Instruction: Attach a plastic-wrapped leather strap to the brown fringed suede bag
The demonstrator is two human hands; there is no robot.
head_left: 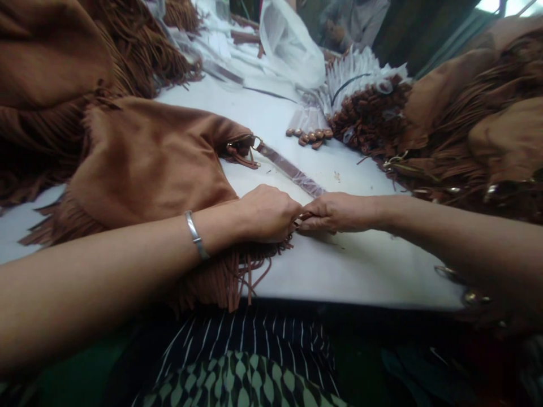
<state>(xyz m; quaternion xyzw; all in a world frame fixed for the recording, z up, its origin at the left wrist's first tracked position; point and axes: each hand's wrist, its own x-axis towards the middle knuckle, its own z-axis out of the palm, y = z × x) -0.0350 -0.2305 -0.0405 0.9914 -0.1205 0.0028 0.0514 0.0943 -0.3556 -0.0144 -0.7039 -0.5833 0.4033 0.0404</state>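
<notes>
A brown suede-like bag (153,158) with long fringes lies on the white table (373,265). From a metal ring (258,143) at its upper corner, a brown strap (288,168), partly wrapped in clear plastic, runs down to my right hand (341,212). That hand is closed, pinching the strap's end. My left hand (271,215), below a silver bracelet on the wrist, is closed at the bag's near corner. Between the fingertips of both hands a small metal piece (297,223) shows. My fingers hide how strap and metal meet.
Several strap pieces in plastic (360,102) are bundled at the back, near a translucent plastic bag (292,45). More fringed bags are piled at the left (55,56) and the right (504,124). Behind the table, part of another person (360,22) is visible.
</notes>
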